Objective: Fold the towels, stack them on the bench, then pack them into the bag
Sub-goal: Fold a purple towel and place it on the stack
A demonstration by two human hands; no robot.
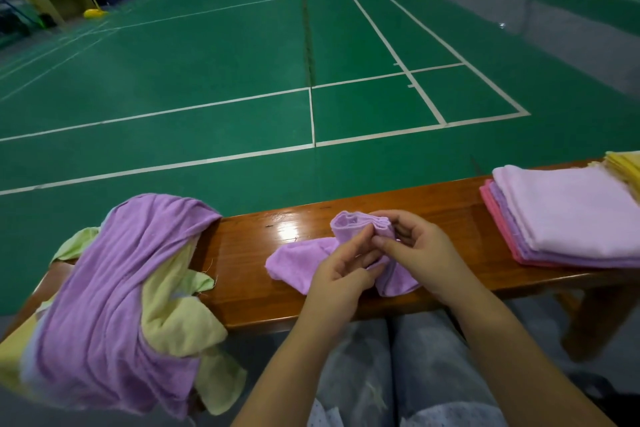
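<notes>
- Towel in hand: small lilac towel (pixel 304 262) lies bunched on the wooden counter (pixel 249 236), mid-span, directly ahead of me. One edge is gathered up into a pleated ridge.
- Left hand (pixel 341 274): fingers (pixel 356 241) curled, pinching the gathered edge from the near side.
- Right hand (pixel 420 250): fingers curled round the same ridge from the right; both hands meet on it, touching.
- Done so far, by my reading: folded stack (pixel 568 218) sits at the right end of the counter, pale pink on top, lilac layers and a darker pink one beneath. A yellow folded pile (pixel 625 166) shows just behind it, cut by the frame edge.
- Left to do: loose heap (pixel 131 295) at the left end, a large purple cloth draped over yellow-green ones, none folded.
- Bag: not in view; packing not begun as far as I can see.
- Judgement: folding stage, perhaps midway; the current towel has no clean fold yet.
</notes>
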